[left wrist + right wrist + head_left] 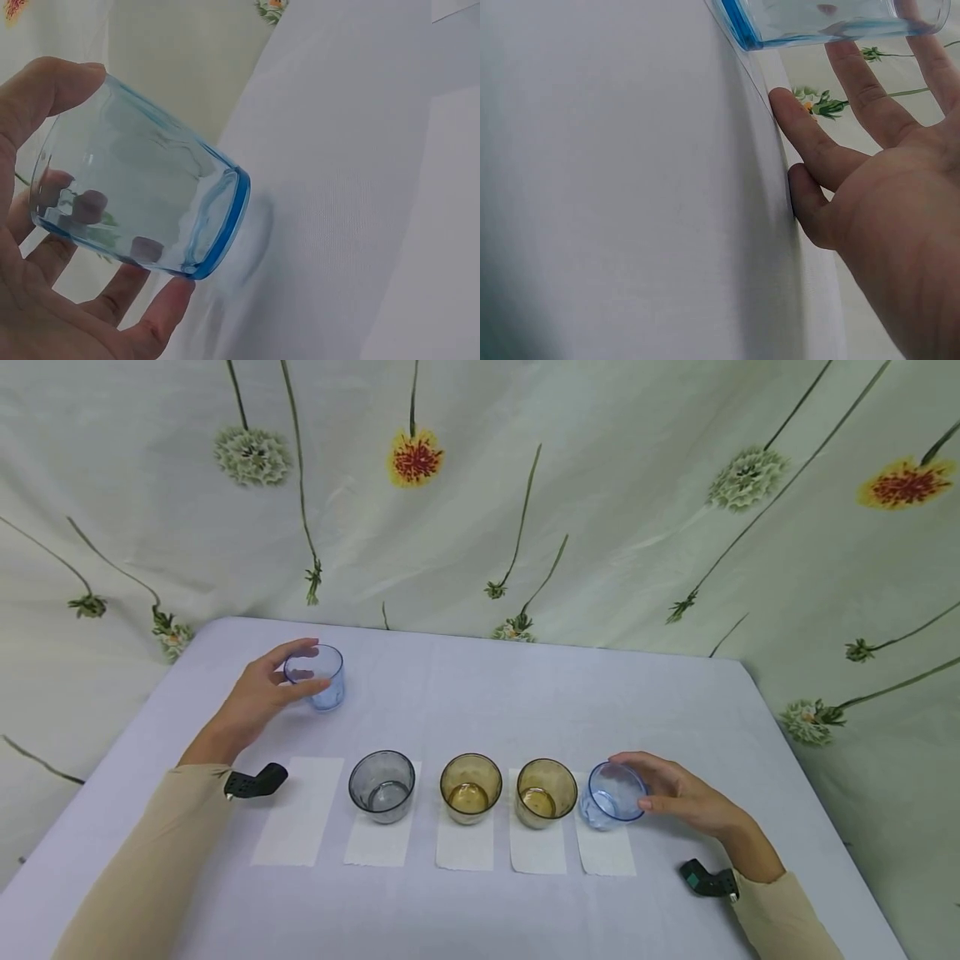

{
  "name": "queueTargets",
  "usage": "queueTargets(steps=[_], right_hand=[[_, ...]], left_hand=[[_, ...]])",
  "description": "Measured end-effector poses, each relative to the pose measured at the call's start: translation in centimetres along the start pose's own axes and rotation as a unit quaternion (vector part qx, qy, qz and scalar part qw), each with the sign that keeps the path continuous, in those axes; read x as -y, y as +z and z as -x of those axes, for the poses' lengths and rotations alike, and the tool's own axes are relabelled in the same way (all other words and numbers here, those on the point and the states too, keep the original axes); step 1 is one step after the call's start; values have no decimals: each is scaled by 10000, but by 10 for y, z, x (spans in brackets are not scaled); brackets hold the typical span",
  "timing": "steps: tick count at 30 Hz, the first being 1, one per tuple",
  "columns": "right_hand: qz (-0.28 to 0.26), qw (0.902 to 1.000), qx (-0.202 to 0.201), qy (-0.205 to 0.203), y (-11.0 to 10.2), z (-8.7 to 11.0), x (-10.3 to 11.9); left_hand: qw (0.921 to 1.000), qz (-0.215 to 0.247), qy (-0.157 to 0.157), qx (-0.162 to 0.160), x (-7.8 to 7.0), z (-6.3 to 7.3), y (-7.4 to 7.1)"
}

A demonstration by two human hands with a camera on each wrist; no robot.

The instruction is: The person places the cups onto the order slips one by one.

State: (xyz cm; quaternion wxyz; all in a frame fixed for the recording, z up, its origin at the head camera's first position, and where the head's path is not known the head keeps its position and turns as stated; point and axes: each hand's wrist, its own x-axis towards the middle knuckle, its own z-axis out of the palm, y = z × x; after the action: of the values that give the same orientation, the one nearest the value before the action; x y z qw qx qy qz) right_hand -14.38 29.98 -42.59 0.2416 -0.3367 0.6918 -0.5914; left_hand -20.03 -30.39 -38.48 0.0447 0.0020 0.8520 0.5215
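Observation:
At the far left of the table, my left hand (257, 697) grips a clear blue glass (328, 695) between thumb and fingers. In the left wrist view the thumb lies at the rim of this glass (150, 180), and its thick blue base is close over the cloth. My right hand (693, 797) holds a second blue glass (611, 802), thumb and fingers around its rim side. That glass overlaps the top of the rightmost paper. In the right wrist view only the lower part of this glass (840, 30) shows, with the fingers beside it.
Between the hands stand a grey glass (385, 793) and two amber glasses, one left (470, 793) and one right (546, 797), each on a white paper. A bare paper (297, 814) lies at the left end. A flower-print cloth (450, 527) hangs behind the white table (480, 918).

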Motion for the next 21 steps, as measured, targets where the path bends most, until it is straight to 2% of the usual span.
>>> queueTargets(steps=[5, 13, 21], right_hand=[[-12, 10000, -24, 73, 0, 1, 0], [1, 10000, -4, -51, 0, 1, 0], [-31, 9999, 57, -90, 0, 0, 0]], left_hand=[[9999, -169, 35, 2, -1, 8, -1], [9992, -364, 114, 100, -6, 22, -2], [9967, -649, 365, 310, -8, 46, -5]])
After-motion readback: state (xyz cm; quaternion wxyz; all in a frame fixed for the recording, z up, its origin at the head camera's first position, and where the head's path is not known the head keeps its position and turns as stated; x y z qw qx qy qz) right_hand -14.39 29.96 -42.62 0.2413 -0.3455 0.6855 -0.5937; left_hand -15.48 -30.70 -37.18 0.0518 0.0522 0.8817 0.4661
